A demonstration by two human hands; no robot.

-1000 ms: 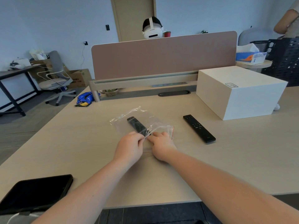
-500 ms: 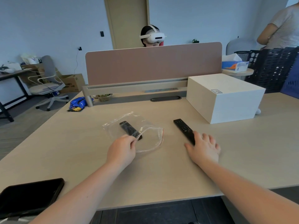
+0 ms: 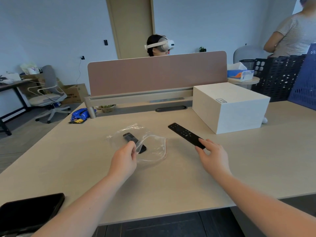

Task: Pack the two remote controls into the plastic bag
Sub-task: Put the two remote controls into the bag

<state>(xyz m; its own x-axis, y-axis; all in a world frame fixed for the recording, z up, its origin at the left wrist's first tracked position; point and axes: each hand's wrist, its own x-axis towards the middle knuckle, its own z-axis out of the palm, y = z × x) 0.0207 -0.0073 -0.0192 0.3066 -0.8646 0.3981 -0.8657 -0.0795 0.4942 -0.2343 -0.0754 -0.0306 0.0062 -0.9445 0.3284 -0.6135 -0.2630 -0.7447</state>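
Two remote controls are in view on the tabletop. The short remote lies mostly inside the clear plastic bag, its near end showing dark at the bag's open mouth. The long remote lies outside the bag, to its right, angled toward the white box and apart from it.

Left hand: grip closed, thumb and fingers pinching the near edge of the bag at its mouth, holding the mouth raised and open. This hold matches the frame half a second ago.

Right hand: half a second ago it lay flat over the near end of the long remote. Now the fingers are curled and spread around that near end, thumb on the left side, fingertips on top. Contact is visible, but whether the grip has closed on it, or the remote is lifted off the tabletop, cannot be told.

One second ago both hands were together at the bag's mouth.

A dark tablet lies at the near left corner of the tabletop.
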